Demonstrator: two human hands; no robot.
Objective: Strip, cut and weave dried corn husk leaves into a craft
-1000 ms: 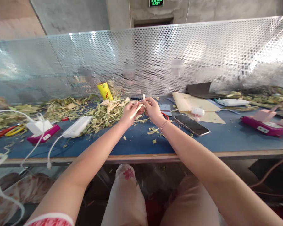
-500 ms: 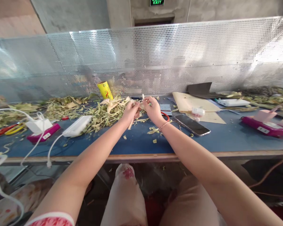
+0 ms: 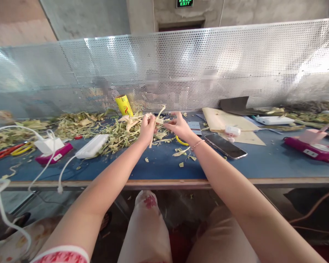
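Note:
My left hand (image 3: 147, 129) is closed around a pale dried plant stalk (image 3: 150, 141), whose lower end pokes out below the fist. Dry, cream-coloured leaf pieces (image 3: 131, 122) lie just behind and left of it. To its right, my right hand (image 3: 179, 127) has thumb and fingers apart, close to the stalk's upper part. I cannot tell whether its fingertips touch the plant. Beneath the right wrist shows a yellow loop handle (image 3: 181, 141), partly hidden. A heap of dried greenish stems and leaves (image 3: 117, 137) spreads on the blue table beside my left hand.
A yellow cylinder (image 3: 124, 105) leans at the back. Left are a white power bank (image 3: 92, 145), a magenta power strip (image 3: 55, 153) with cables and red-and-yellow-handled tools (image 3: 13, 150). Right are a phone (image 3: 226, 145), brown paper (image 3: 227, 120) and another magenta strip (image 3: 311, 149). A perforated metal screen (image 3: 170, 69) stands behind.
My hands were together at the stalk; now the right hand has drawn slightly right and its fingers have spread. The left hand keeps its hold. The view has shifted slightly.

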